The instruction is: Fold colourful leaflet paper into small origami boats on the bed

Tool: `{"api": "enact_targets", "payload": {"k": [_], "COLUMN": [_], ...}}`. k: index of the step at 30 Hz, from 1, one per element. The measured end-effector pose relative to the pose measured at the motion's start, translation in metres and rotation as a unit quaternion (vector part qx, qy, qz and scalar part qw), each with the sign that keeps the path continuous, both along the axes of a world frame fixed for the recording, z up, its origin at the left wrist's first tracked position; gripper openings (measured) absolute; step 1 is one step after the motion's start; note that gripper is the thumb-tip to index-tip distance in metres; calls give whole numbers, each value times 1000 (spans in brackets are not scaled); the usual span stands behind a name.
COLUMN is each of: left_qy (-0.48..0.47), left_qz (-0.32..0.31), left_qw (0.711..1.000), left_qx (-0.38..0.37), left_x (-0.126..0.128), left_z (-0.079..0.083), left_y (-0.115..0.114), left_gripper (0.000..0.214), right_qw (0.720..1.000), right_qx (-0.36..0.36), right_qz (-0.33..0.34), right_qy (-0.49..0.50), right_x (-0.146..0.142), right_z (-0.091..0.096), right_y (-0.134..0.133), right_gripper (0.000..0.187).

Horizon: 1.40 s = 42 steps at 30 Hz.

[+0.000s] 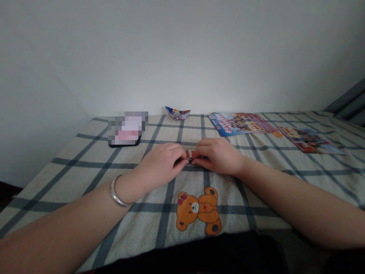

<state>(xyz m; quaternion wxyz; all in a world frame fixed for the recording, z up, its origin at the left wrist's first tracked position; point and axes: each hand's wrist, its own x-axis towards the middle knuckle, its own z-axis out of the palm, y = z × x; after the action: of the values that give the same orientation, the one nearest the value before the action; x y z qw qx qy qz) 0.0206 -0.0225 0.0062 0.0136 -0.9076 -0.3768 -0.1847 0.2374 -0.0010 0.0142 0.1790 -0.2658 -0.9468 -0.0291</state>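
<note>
Between my two hands is a small folded piece of printed paper [190, 154], red and cream where it shows. My left hand [167, 160] pinches its left side with thumb and fingers. On the other side, my right hand [218, 155] grips the paper with its fingers curled round. Most of the paper is hidden by my fingers. Both hands are low over the checked cloth, close together. Beyond them, a folded paper boat [178, 113] in blue, red and white stands near the wall.
A phone [128, 129] with a blurred screen lies at the back left. Printed flyers [239, 123] lie at the back right, with another flyer [310, 140] nearer. The checked cloth [148, 224] bears a printed bear. A pale wall [182, 57] rises behind.
</note>
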Motion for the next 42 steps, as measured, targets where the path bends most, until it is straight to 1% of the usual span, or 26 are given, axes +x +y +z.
{"api": "enact_targets", "payload": {"k": [3, 7, 11, 14, 16, 19, 22, 25, 28, 31, 35, 37, 39, 40, 42], "left_qy": [-30, -51, -57, -60, -80, -122, -134, -129, -124, -106, -96, -95, -102, -105, -101], "left_qz": [5, 15, 4, 3, 13, 28, 29, 31, 18, -4, -5, 3, 5, 0, -28], "left_qw": [999, 998, 997, 996, 995, 988, 983, 984, 987, 991, 992, 992, 991, 991, 992], "left_qx": [-25, -37, -58, -58, -61, -94, -119, -121, -99, -76, -82, -84, -82, -80, -69], "left_x": [0, -1, -2, -3, -2, -2, -1, -1, -3, -4, -4, -3, -2, -1, -2], "left_z": [0, 0, 1, 2, 3, 3, 2, 1, -1, -2, -2, -3, -3, -3, -3], "left_y": [1, 3, 4, 4, 3, 2, 2, 5, 8, 11, 12, 10, 8, 7, 6], "left_gripper": [15, 14, 15, 15, 10, 7, 7, 6, 4, 5, 6, 5, 9, 13, 15], "right_qw": [998, 992, 981, 968, 956, 937, 921, 915, 916, 907, 901, 906, 920, 930, 944], "right_qx": [-50, -100, -158, -210, -251, -304, -341, -345, -339, -358, -374, -364, -332, -311, -279], "right_qz": [-11, 0, -21, -36, -42, -46, -53, -54, -65, -59, -47, -52, -58, -55, -34], "right_qy": [30, 78, 111, 132, 150, 164, 181, 200, 207, 212, 215, 209, 197, 189, 173], "right_x": [0, 0, 1, 2, 2, 2, 1, 0, -1, -2, -3, -4, -4, -4, -3], "right_z": [-1, -3, -3, -3, -4, -6, -8, -9, -12, -15, -18, -17, -15, -14, -12], "right_y": [2, 4, 5, 4, 5, 7, 9, 10, 11, 14, 17, 16, 15, 14, 12], "right_gripper": [21, 15, 9, 8, 8, 9, 8, 10, 15, 16, 16, 15, 17, 20, 25]}}
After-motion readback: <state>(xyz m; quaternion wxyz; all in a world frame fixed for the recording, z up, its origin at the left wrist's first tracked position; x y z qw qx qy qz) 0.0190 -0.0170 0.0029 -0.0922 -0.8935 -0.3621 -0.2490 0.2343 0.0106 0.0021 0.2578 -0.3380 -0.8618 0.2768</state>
